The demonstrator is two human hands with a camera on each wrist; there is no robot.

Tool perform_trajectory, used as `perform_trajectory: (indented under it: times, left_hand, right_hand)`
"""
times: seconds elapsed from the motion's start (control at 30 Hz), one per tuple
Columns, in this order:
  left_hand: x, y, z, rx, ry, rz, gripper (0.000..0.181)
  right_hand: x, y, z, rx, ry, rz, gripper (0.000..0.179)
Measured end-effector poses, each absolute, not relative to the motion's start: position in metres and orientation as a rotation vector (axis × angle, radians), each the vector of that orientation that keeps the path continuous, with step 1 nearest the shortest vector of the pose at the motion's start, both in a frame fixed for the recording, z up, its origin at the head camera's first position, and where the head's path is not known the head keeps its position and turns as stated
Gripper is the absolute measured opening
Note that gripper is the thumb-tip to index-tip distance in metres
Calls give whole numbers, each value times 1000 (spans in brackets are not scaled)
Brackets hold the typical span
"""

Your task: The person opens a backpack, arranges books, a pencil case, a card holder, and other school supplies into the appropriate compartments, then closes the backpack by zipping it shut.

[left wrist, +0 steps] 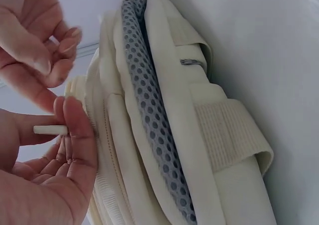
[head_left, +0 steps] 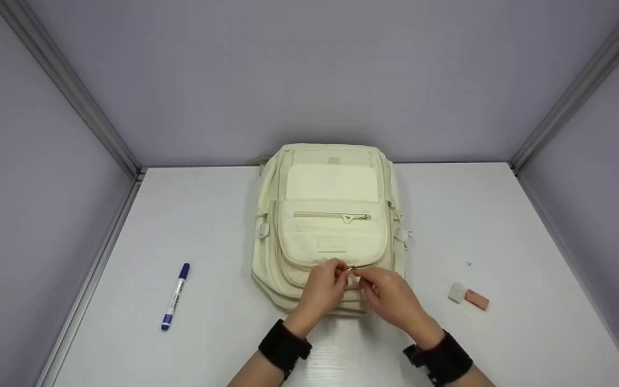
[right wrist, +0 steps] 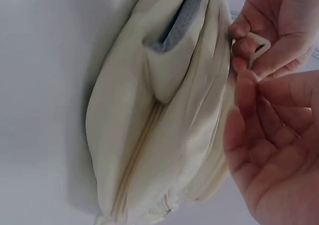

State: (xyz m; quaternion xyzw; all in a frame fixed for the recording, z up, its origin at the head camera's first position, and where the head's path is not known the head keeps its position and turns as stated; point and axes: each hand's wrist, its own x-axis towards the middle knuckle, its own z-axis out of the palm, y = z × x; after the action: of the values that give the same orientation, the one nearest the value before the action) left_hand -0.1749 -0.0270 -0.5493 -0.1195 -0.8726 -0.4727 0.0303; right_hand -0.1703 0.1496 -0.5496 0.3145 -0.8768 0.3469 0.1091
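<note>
A cream backpack [head_left: 333, 231] lies on the white table with its front facing up. At the lower edge of its front pocket, my left hand [head_left: 324, 285] pinches a pale zipper pull [left wrist: 50, 129] between thumb and finger. The pull's triangular loop shows in the right wrist view. My right hand [head_left: 393, 298] meets the left at the zipper. Its fingers are bent, with fingertips right beside the left hand's in the right wrist view. I cannot tell whether they pinch anything.
To the left of the backpack lies a white marker with blue ends [head_left: 175, 296]. On the right are a grey-white block [head_left: 456, 293], a pink block [head_left: 476, 300] and a tiny white bit [head_left: 468, 263]. Panels [head_left: 331, 75] enclose the table at the back and sides.
</note>
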Motion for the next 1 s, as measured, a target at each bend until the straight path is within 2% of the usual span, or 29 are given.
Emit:
perform_trajectory:
  times: [0.1, 0.23, 0.3, 0.77, 1.0]
  left_hand:
    - [-175, -26, -552, -395, -2685, -1359, 6]
    - [-174, -24, -555, -444, -2669, -1168, 7]
    - [-174, -25, -556, -470, -2654, -1067, 7]
    - [-172, -33, -550, -518, -2605, -822, 8]
    - [-169, -50, -547, -508, -2585, -776, 7]
  right_hand:
    - [-183, 155, -552, 884, -2420, 736, 35]
    - [-198, 161, -556, 941, -2410, 556, 59]
    - [-203, 163, -558, 980, -2444, 520, 63]
    - [-214, 170, -555, 1073, -2453, 547, 40]
    - [-214, 172, -551, 1049, -2554, 639, 37]
